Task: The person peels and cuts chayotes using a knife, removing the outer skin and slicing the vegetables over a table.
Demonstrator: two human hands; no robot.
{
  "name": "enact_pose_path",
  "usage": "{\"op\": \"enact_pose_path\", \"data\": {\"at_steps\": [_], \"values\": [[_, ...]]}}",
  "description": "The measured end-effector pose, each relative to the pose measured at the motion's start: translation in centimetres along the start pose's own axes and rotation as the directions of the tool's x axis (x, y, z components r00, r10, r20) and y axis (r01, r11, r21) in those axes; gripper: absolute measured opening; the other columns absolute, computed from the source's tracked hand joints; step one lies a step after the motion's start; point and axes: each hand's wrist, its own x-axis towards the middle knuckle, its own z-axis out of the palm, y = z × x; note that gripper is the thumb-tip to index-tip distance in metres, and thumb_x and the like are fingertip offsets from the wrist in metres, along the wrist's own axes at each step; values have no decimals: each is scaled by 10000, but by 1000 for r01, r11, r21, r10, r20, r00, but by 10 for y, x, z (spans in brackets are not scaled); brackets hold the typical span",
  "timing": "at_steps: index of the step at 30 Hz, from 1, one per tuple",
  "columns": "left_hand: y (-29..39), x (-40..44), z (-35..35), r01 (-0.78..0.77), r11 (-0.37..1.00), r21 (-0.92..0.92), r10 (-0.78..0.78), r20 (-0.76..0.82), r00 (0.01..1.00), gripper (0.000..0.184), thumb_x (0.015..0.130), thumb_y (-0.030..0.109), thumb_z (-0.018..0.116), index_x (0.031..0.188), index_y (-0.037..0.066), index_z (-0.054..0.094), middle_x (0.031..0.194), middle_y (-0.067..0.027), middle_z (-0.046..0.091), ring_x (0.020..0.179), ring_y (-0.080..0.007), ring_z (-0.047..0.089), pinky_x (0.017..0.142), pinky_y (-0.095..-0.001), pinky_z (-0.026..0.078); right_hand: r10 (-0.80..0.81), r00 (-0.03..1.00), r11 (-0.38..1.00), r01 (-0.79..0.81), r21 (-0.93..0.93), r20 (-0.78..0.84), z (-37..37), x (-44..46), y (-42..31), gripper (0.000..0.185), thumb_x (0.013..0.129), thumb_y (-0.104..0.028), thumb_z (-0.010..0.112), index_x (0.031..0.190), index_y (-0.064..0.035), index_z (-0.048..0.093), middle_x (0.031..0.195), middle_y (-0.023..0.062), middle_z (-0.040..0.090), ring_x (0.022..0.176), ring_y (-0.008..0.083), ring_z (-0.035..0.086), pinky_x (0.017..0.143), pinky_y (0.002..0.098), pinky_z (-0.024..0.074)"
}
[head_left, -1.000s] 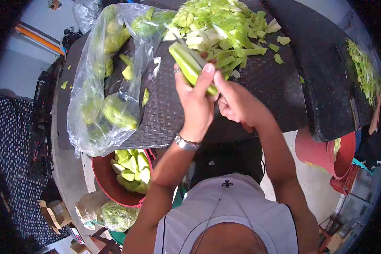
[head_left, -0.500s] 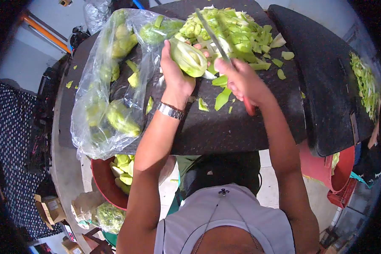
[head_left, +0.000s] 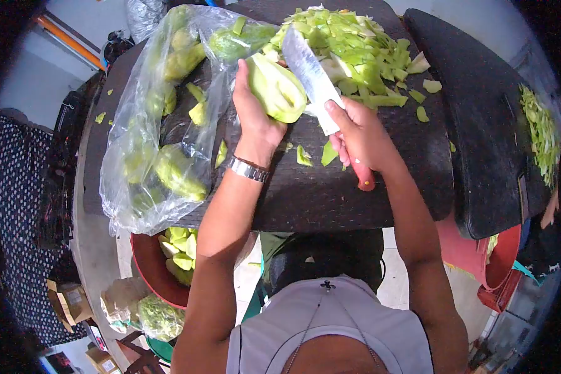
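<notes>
Well, I'm seeing one risk: the knife point(head_left: 310, 75) is leaning close beside the left hand's load, so a slip on smooth flesh could be sending its edge into the left hand point(head_left: 254, 118); a loosened palm could be dropping the vegetable point(head_left: 273, 87). It is showing pale green, peeled-looking sides and a deep lengthwise crease. The left hand is cupping it, half open, above the tabletop point(head_left: 330, 202); the right hand point(head_left: 361, 132), tightly curled, is gripping the knife.

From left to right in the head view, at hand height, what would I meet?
Clear plastic bag of green vegetables, bare left hand, pale green oval vegetable, broad steel blade of a red-handled knife, bare right hand, shredded pale green strips.
</notes>
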Motion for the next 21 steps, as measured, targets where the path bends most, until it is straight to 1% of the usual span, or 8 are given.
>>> {"op": "enact_pose_path", "data": {"at_steps": [3,4,10,12,16,19,20,21], "values": [[1,-10,14,-11,999,-47,7,-68,998,558,1022,578,465,1239,89,620,1159,-105,700,1048,-276,689,953,-461,544,62,997,998,-63,9,38,6,-4,-2,382,1086,-382,472,1090,-16,582,596,39,542,390,115,476,371,301,426],[2,-11,14,-8,999,-48,5,-62,998,553,1022,576,466,1239,92,622,1157,-101,702,1048,-274,690,956,-458,543,83,996,997,-83,2,23,7,-5,-3,365,1087,-369,474,1090,-19,582,598,35,539,387,115,474,363,301,419],[3,-12,11,-10,1000,-3,10,-51,999,547,1022,567,470,1252,94,621,1147,-88,709,1039,-266,696,962,-443,544,11,999,999,-12,36,31,5,-3,2,348,1087,-360,474,1144,-32,574,599,31,524,390,112,468,362,298,416],[2,-14,15,-28,1000,9,29,-47,998,556,1022,569,467,1266,93,617,1153,-86,709,1035,-265,698,954,-440,548,39,998,998,-41,51,44,5,-4,1,343,1089,-356,473,1166,-37,572,601,32,523,390,114,466,365,297,420],[0,-15,14,17,1000,-26,-16,16,1000,595,1043,564,424,1297,53,592,1207,-106,684,1089,-266,675,974,-423,535,142,982,989,-146,27,122,15,-11,0,378,1110,-351,434,1235,-16,559,613,13,497,417,97,450,385,275,423],[-2,-16,13,20,999,-38,-19,19,1000,594,1044,562,421,1294,53,597,1183,-116,692,1057,-279,686,948,-439,550,102,986,995,-101,-16,129,21,-10,-1,372,1111,-357,436,1239,-29,554,615,16,503,421,94,456,392,276,430],[-2,-17,15,17,998,-59,-17,1,1000,587,1044,557,423,1291,56,601,1159,-118,702,1034,-287,695,932,-442,559,102,990,995,-101,-25,94,21,-9,2,370,1111,-369,437,1197,-27,547,611,18,503,416,92,459,381,272,426],[-2,-17,17,12,997,-80,-14,-17,1000,579,1044,553,425,1288,59,604,1134,-121,713,1010,-295,705,916,-446,568,96,990,995,-96,-2,103,20,-7,3,367,1112,-375,434,1170,-30,545,610,18,502,410,91,457,375,270,425]]}}
